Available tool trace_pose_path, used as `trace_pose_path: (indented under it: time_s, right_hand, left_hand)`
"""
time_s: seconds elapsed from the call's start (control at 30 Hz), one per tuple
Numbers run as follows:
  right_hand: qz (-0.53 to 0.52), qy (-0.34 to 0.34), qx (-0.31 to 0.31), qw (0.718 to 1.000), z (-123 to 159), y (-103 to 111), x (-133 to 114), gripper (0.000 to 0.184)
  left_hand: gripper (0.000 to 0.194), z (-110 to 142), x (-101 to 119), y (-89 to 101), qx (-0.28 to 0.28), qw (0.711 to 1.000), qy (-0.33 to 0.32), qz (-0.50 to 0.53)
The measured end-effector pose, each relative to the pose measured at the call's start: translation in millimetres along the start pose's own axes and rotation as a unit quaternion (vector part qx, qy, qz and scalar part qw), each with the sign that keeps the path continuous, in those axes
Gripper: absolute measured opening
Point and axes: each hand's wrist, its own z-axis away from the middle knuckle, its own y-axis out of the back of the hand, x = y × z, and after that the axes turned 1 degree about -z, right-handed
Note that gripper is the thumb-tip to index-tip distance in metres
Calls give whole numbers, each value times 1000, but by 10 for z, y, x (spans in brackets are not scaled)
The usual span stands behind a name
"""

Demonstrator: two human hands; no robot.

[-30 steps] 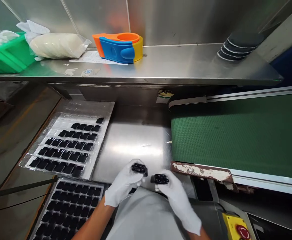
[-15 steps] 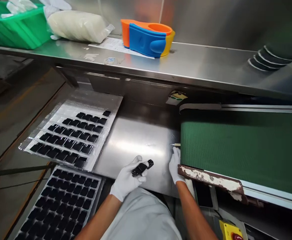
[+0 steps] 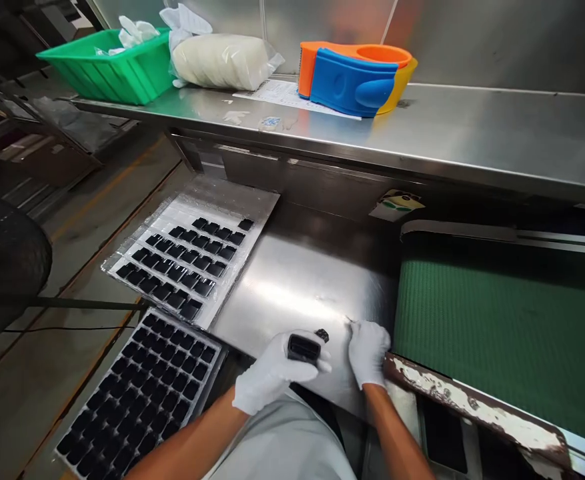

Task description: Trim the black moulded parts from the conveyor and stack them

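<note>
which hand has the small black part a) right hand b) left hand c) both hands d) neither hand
b, because the white-gloved left hand grips the small black part, while the right hand is apart from it, at the steel surface with no black part in it.
</note>
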Motion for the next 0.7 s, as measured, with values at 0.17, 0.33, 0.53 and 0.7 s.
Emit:
trace_pose_path:
  time_s: [0.17,0.33,0.53,0.7]
  right_hand:
    - [-224,-149,17,963,299,302,-567,47]
    - [-269,120,-19,955,335,1349,-833,30]
    - [-19,297,1,955,306,2064,-984,44]
    - [25,305,-47,951,273,2197,-1124,30]
  left_hand:
    - [37,106,198,-26,47,965,-21,-259]
    - [41,158,308,15,-1,946,-94,-310]
    - [44,106,376,-48,-94,916,-154,-358]
    - [44,49,402,-117,-129,891,-179,-396]
